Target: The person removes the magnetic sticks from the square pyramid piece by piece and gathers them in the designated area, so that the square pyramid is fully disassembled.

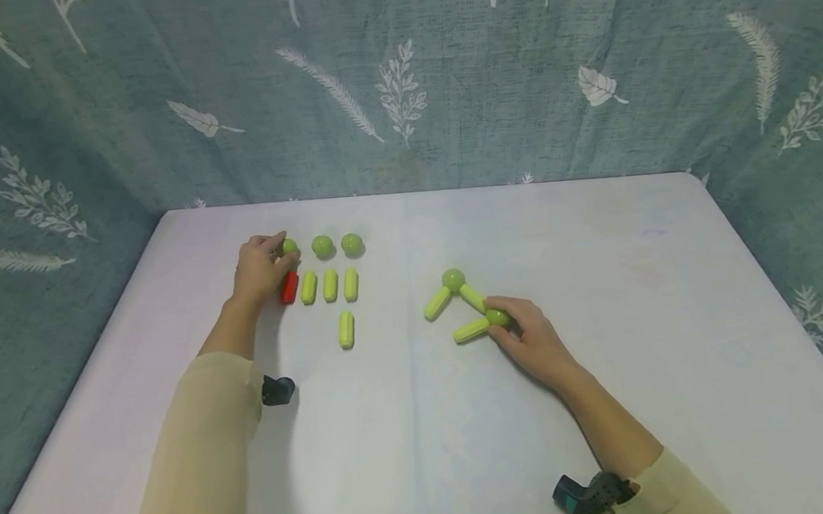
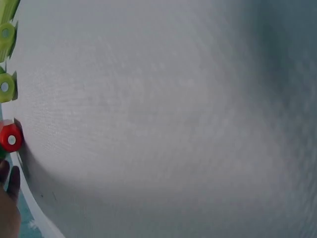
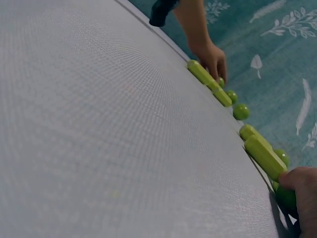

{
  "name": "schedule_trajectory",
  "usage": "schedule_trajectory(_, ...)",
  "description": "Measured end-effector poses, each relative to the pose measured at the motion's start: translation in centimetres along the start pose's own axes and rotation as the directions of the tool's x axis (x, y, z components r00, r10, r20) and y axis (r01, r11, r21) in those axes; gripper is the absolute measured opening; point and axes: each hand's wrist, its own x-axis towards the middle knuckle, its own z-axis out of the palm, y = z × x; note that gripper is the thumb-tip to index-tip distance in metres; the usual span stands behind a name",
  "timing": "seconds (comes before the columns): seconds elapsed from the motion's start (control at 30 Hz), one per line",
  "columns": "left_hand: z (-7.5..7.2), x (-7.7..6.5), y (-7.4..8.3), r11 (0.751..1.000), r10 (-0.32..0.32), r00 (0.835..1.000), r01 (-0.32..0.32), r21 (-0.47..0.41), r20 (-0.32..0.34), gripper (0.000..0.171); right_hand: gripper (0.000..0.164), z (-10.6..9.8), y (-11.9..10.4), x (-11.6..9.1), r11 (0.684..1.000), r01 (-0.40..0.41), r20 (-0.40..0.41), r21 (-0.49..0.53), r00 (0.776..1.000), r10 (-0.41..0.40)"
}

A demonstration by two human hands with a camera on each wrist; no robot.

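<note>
At the table's left, my left hand point(image 1: 258, 266) pinches a small green ball point(image 1: 289, 247) between thumb and fingers. A red rod point(image 1: 289, 288) lies just below that hand; the left wrist view shows a pale round disc in the end of the red rod point(image 2: 11, 138). On the right, my right hand point(image 1: 528, 340) holds another green ball point(image 1: 498, 317) between thumb and forefinger. Touching this ball are two yellow-green rods, a lower rod point(image 1: 471, 331) and an upper rod point(image 1: 473, 298). The upper one runs to a further green ball point(image 1: 453, 279), from which a third rod point(image 1: 438, 304) slants down left.
Two green balls, a middle ball point(image 1: 322, 246) and a right ball point(image 1: 352, 245), sit beside my left hand. Below them stands a row of yellow-green rods point(image 1: 331, 286), with a single rod point(image 1: 346, 330) nearer me. Patterned green cloth point(image 1: 399, 83) surrounds the white table point(image 1: 596, 228).
</note>
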Motion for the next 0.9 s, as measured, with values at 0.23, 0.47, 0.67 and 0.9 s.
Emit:
schedule_trajectory(0.23,-0.19,-0.43,0.13,0.999,-0.048,0.999,0.048,-0.006,0.019,0.055,0.039,0.0,0.04,-0.08,1.0,-0.002,-0.001,0.002,1.0,0.002)
schedule_trajectory(0.47,-0.31,-0.35,0.09,0.999,-0.019,1.0,0.019,0.045,-0.003,0.06,0.04,-0.05,-0.01,-0.05,1.0,0.004,-0.012,-0.007,1.0,-0.004)
schedule_trajectory(0.67,-0.09,-0.31,0.28,0.999,-0.045,0.996,0.046,0.016,-0.079,0.052,0.04,-0.02,0.1,-0.03,1.0,0.01,-0.016,0.0,1.0,-0.01)
schedule_trajectory(0.9,0.07,0.1,0.11,0.992,-0.043,0.999,0.041,-0.123,-0.012,0.052,0.039,-0.05,0.21,-0.02,1.0,0.007,-0.006,0.004,1.0,-0.007)
